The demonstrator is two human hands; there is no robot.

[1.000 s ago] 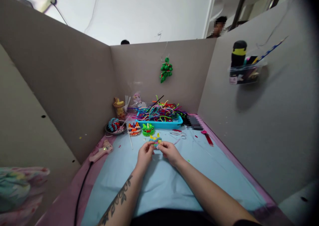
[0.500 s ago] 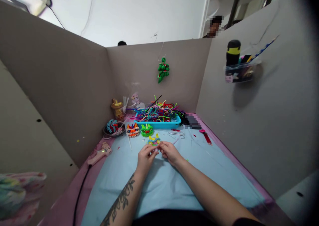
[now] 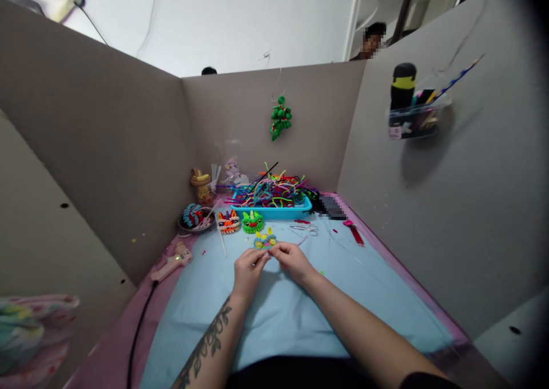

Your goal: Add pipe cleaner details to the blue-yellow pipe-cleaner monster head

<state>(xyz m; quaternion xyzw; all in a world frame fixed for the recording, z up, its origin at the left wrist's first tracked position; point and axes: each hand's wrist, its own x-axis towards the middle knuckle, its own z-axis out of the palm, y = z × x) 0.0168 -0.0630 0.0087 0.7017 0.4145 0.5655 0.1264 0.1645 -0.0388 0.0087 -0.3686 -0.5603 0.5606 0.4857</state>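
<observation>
My left hand (image 3: pixel 248 270) and my right hand (image 3: pixel 293 261) meet over the middle of the table, fingertips pinched close together. A pale purple pipe cleaner (image 3: pixel 303 241) is between them; one end sticks out past my right hand, while its middle is hidden by the fingers. Just beyond my fingertips rests a blue and yellow pipe-cleaner animal head (image 3: pixel 265 239), partly covered by my hands. Behind it sit a green animal head (image 3: pixel 253 222) and an orange and white one (image 3: pixel 229 223), side by side.
A blue tray (image 3: pixel 274 211) heaped with pipe cleaners stands at the back. Scissors (image 3: pixel 306 228) lie right of centre. A pink glue gun (image 3: pixel 172 265) with a black cord lies left, near a dark bowl (image 3: pixel 196 219). Grey partitions (image 3: pixel 231 108) enclose the table; a phone-like dark object (image 3: pixel 332 207) lies back right.
Both hands stay pinched together in nearly the same place, with small finger shifts. The purple strand beside my right hand shows at a slightly different angle. The camera view has shifted slightly.
</observation>
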